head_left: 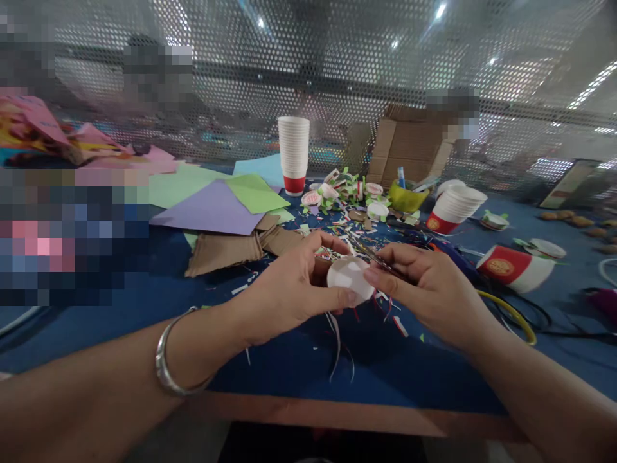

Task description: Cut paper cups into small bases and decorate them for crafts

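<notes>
My left hand point(308, 283) pinches a small round white paper cup bottom point(348, 279) between thumb and fingers. My right hand point(424, 283) is closed around a pair of scissors point(378, 258), whose dark blades point up and left past the cup bottom. My right thumb tip touches the white piece's right edge. Thin paper strips point(336, 347) hang below the hands. Around and behind them, small paper scraps point(332, 235) litter the blue tabletop point(299, 379). The scissors' handles are mostly hidden by my right fingers.
A tall stack of paper cups point(294, 154) stands behind, near coloured paper sheets point(212, 206) and cardboard pieces point(226, 252). Several small leafy paper discs point(377, 211) lie by a yellow bowl point(407, 198). More cups point(453, 209), one cut cup point(518, 267) and cables point(511, 315) are at right.
</notes>
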The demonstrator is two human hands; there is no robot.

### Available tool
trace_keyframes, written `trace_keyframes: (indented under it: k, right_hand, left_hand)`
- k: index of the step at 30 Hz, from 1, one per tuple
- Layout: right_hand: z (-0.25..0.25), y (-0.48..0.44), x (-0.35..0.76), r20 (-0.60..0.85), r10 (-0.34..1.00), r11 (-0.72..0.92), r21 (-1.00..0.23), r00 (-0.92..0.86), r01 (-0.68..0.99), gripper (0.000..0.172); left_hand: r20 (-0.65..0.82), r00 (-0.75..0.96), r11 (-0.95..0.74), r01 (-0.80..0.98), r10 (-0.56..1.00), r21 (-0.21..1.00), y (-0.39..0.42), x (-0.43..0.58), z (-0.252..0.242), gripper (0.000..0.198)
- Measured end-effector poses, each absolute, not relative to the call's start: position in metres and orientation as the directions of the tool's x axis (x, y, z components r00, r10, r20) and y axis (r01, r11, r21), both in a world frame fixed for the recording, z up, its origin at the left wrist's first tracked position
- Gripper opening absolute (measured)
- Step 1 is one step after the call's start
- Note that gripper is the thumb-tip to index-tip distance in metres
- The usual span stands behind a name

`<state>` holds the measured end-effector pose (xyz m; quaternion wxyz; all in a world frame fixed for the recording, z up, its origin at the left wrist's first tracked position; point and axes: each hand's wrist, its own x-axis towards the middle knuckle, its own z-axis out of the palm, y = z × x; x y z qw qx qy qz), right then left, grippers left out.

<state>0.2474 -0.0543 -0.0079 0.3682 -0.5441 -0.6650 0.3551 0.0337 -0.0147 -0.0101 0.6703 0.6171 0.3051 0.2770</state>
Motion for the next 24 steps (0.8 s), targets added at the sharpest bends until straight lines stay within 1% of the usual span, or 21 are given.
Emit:
trace_keyframes:
  k: [3, 6, 9, 11, 14, 18, 24]
  right_hand:
    - [-0.007, -0.054, 0.247, 0.087, 0.986, 0.143, -0.873, -0.14, 0.465, 0.03]
    - [-0.005, -0.053, 0.246, 0.084, 0.987, 0.137, -0.88, -0.135, 0.454, 0.031]
    - [-0.005, -0.053, 0.246, 0.094, 0.988, 0.138, -0.888, -0.121, 0.439, 0.029]
    - [-0.005, -0.054, 0.246, 0.09, 0.989, 0.134, -0.892, -0.12, 0.431, 0.029]
    - [-0.006, -0.055, 0.246, 0.088, 0.989, 0.131, -0.893, -0.116, 0.431, 0.027]
    - [-0.004, -0.057, 0.246, 0.113, 0.987, 0.152, -0.881, -0.112, 0.448, 0.027]
    - [-0.004, -0.059, 0.245, 0.139, 0.982, 0.181, -0.886, -0.128, 0.428, 0.024]
  left_hand:
    - [-0.098, 0.586, 0.111, 0.013, 0.804, 0.994, -0.015, 0.035, -0.006, 0.043]
    - [-0.107, 0.581, 0.168, -0.053, 0.807, 0.984, -0.014, 0.037, -0.005, 0.037]
    - [-0.128, 0.635, 0.247, -0.102, 0.762, 0.964, -0.012, 0.037, -0.006, 0.032]
    - [-0.157, 0.672, 0.292, -0.093, 0.724, 0.952, -0.012, 0.035, -0.005, 0.03]
    - [-0.176, 0.737, 0.339, -0.077, 0.653, 0.938, -0.011, 0.032, -0.003, 0.031]
    - [-0.145, 0.816, 0.369, -0.089, 0.56, 0.925, -0.01, 0.03, 0.0, 0.032]
    - [-0.092, 0.848, 0.357, -0.119, 0.522, 0.927, -0.005, 0.027, -0.002, 0.034]
